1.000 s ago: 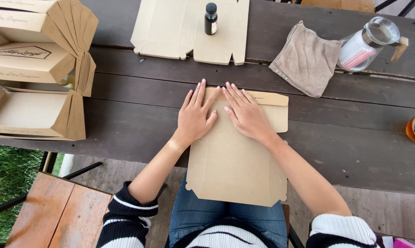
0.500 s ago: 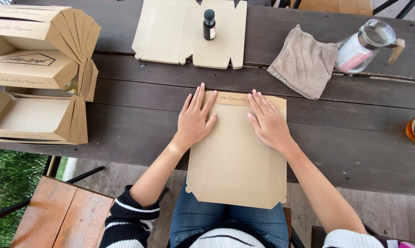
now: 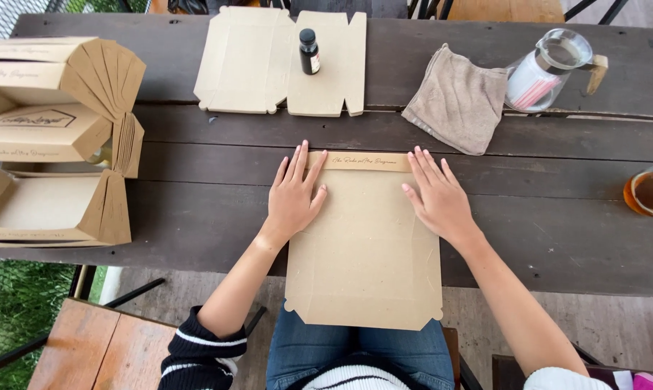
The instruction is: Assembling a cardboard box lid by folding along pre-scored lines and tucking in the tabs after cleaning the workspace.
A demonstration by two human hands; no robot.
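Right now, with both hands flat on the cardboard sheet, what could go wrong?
The cardboard sheet overhangs the table edge toward the lap, so it might tip or slide if the left hand and right hand lift. The drink glass at the right edge could spill if knocked.

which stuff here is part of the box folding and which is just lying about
In use:
left hand and right hand, flat on the tan flat cardboard box blank
stack of folded tan cardboard boxes
second unfolded tan blank

Lying about:
small dark bottle
grey-brown folded cloth
clear glass jug
glass of amber drink
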